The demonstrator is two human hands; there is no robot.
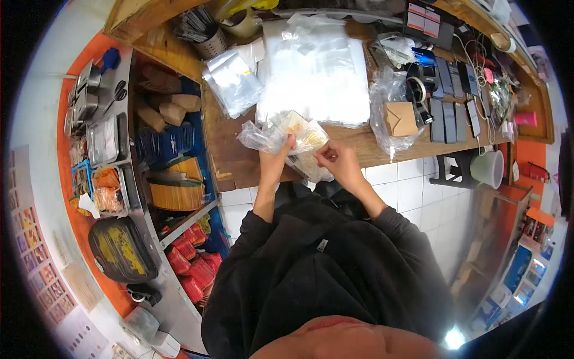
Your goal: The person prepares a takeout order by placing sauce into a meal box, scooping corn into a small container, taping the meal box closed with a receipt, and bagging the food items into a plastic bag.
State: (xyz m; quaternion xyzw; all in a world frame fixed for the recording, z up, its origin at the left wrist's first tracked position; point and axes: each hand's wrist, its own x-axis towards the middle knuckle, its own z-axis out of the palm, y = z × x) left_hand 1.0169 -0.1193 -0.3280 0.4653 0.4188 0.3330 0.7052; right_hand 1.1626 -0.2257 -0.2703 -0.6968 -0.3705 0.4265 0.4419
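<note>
At the table's front edge my left hand (275, 164) is closed around a clear plastic bag (263, 136) and a cream-coloured packet (308, 136) with thin lines on its face. My right hand (342, 163) is just to the right, its thumb and fingers pinched together by the packet's lower right edge; whatever is between them is too small to make out. More clear plastic hangs below the packet, between the hands. Behind them lies a large stack of clear plastic sheets (317, 72).
Smaller plastic sleeves (233, 84) lie left of the stack. A brown paper packet (400, 118) on plastic, a tape roll (415, 90) and several phones (448, 119) are to the right on the wooden table (233, 152). Steel counter with trays (107, 140) stands far left.
</note>
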